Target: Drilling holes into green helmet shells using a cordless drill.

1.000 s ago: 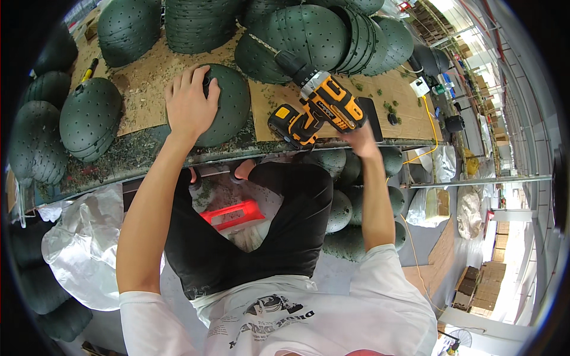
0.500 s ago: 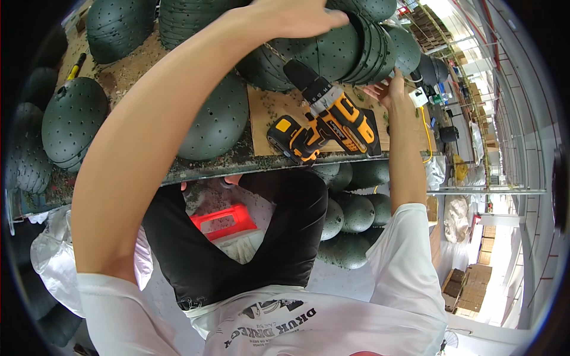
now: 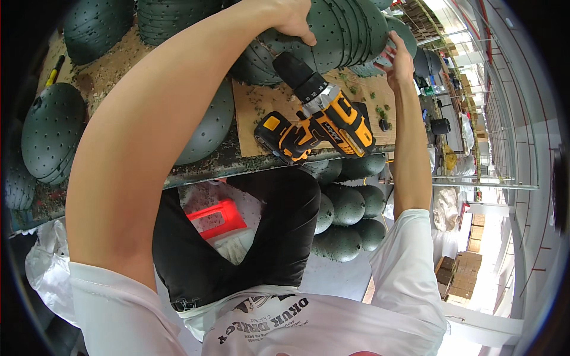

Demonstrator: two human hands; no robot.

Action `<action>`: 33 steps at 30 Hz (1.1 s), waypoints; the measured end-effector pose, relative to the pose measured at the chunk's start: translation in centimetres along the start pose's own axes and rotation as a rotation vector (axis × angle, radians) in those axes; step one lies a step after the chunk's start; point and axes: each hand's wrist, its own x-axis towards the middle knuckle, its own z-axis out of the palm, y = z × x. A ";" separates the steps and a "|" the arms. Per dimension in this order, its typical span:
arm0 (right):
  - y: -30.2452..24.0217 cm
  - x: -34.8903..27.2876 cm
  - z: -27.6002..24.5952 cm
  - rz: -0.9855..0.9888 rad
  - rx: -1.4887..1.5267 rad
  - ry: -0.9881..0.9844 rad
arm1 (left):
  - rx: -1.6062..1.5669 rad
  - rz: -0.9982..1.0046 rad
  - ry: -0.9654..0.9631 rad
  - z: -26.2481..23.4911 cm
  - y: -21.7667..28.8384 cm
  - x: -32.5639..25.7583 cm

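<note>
Both hands now at the stack of nested green domes (image 3: 347,35), toward the far edge of the surface (image 3: 205,169). Left hand (image 3: 290,19) has its thumb against the stack's left side; fingers run up near the picture's rim, so cannot tell how firm the hold is. Right hand (image 3: 401,66) is wide, fingers spread at the stack's right end; contact there unclear. Change over the last second: left hand has left the single dome (image 3: 211,132), right hand has left the drill (image 3: 332,118). Rims in the stack look more closely nested than half a second ago. Drill lies on its side on the cardboard (image 3: 248,104), by the near edge, chuck pointing toward the stack. Single dome sits at the near edge, left of the drill, partly behind the left forearm. My reading: the work at this moment is handling the stack, not drilling; tool and single dome stand idle.
</note>
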 end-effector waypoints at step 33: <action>-6.6 -1.1 4.9 -0.311 0.005 0.072 | 0.051 -0.038 -0.168 -3.8 -4.1 -1.8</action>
